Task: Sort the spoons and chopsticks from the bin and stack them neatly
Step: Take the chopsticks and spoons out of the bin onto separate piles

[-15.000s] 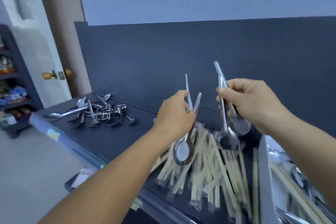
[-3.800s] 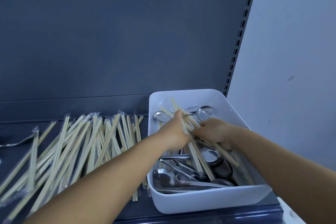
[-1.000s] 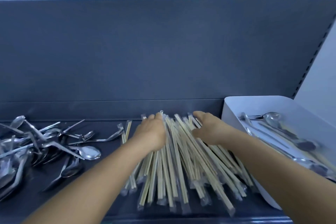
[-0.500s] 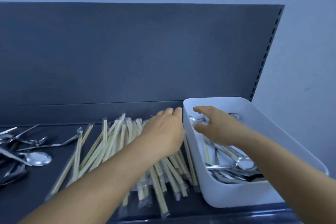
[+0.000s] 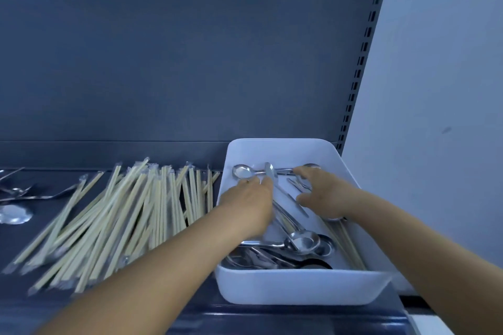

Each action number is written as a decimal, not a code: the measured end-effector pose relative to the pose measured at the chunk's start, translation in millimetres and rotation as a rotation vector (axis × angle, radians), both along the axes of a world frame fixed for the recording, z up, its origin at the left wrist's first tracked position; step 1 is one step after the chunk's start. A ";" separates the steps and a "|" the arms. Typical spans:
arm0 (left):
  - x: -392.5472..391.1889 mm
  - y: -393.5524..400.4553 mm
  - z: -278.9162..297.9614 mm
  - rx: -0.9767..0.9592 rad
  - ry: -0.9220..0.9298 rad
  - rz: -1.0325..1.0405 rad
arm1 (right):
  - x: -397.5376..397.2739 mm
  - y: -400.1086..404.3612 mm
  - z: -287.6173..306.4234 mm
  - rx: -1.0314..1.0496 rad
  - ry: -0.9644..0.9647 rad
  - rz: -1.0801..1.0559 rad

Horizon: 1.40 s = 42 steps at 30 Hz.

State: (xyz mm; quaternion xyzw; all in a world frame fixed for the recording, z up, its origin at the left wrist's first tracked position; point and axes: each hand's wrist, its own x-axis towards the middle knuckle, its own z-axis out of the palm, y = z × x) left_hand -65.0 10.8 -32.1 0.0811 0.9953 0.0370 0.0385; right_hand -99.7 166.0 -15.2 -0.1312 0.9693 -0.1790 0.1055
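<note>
spoons (image 5: 299,243) lie heaped in the white bin (image 5: 299,291) at the shelf's right end, a few chopsticks (image 5: 345,242) along its right wall. both hands are inside: left hand (image 5: 249,205) lies over the handles, grip hidden, cannot tell; right hand (image 5: 322,193) has loosely spread fingers over a spoon at the far end. wrapped chopsticks pile (image 5: 122,215) fans out left of the bin, loose spoons (image 5: 13,215) at far left.

No readable text, labels, brands, numbers or signs appear anywhere in view. The chopstick wrappers (image 5: 141,212), the white bin (image 5: 299,288) and the dark shelf panel (image 5: 177,62) show no lettering that can be made out.
</note>
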 end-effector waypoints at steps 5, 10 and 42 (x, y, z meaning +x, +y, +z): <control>-8.0 18.7 -14.8 -0.009 -0.084 -0.035 | -11.4 6.4 -13.1 0.039 -0.078 -0.017; -18.3 21.3 -25.5 -0.088 -0.244 -0.264 | -21.5 10.0 -25.6 0.115 -0.110 -0.035; -39.1 11.5 -33.7 -0.146 -0.020 -0.325 | -41.1 -6.1 -50.1 0.272 0.042 -0.026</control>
